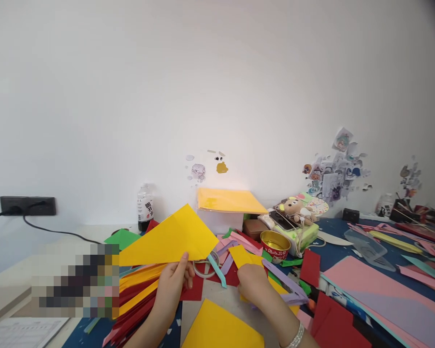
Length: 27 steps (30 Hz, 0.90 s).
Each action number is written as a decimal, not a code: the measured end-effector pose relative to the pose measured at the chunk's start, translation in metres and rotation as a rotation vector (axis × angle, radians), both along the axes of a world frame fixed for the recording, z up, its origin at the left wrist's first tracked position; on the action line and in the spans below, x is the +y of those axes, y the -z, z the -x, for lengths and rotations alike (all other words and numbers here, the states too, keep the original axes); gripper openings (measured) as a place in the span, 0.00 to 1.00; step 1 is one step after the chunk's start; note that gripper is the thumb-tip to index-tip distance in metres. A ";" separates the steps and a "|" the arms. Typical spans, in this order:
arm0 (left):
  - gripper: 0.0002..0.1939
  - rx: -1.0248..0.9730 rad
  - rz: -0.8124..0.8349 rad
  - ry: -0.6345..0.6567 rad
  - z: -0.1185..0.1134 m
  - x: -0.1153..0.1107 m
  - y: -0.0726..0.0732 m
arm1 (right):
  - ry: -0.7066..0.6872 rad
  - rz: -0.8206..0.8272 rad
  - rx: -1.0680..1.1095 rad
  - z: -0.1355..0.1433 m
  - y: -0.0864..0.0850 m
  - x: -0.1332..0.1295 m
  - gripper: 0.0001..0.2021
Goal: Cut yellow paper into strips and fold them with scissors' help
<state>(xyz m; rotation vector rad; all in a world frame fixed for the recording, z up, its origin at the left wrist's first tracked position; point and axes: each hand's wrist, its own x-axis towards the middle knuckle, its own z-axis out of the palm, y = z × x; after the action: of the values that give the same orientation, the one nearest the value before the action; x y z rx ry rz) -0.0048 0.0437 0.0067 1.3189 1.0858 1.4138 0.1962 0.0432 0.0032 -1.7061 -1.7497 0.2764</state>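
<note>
My left hand (177, 278) pinches the lower edge of a large yellow paper sheet (166, 237) between thumb and fingers, holding it up at a slant. My right hand (253, 282) is closed in a fist, its fingertips hidden beneath it. A smaller yellow paper piece (238, 253) sticks out past its knuckles; whether the fingers grip it I cannot tell. Another yellow sheet (221, 328) lies in front of me on a grey board (195, 309). A roll of clear tape (204, 273) and a light blue strip (216, 270) are between my hands.
Red and yellow paper strips (139, 309) are heaped at the left. A red tin (275, 246), a plush bear (295, 210) and a bottle (145, 208) stand at the back. Pink sheets (369, 285), red paper (335, 324) and a clear plastic box (369, 251) lie right.
</note>
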 end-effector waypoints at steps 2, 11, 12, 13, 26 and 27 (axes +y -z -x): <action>0.26 -0.031 0.005 0.017 0.000 -0.002 -0.001 | 0.030 -0.040 0.064 -0.002 -0.004 0.003 0.22; 0.18 -0.501 0.132 0.336 -0.003 0.002 0.000 | 0.013 -0.273 0.717 -0.008 -0.033 0.000 0.13; 0.19 -0.534 0.129 0.405 -0.006 0.001 0.001 | -0.053 -0.248 0.811 -0.001 -0.032 -0.002 0.14; 0.20 -0.560 0.116 0.469 -0.008 0.000 0.002 | -0.142 -0.207 0.922 0.007 -0.031 -0.004 0.15; 0.22 -0.673 0.016 0.773 -0.016 -0.024 -0.017 | -0.372 -0.460 0.077 0.050 -0.016 -0.026 0.04; 0.22 -0.673 0.016 0.773 -0.015 -0.023 -0.017 | -0.356 -0.491 0.021 0.049 -0.017 -0.027 0.04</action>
<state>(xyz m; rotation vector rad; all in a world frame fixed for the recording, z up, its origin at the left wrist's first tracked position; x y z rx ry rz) 0.0107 0.0202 0.0239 0.9605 0.1008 1.0963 0.1468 0.0164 0.0202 -1.0419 -1.9070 0.0103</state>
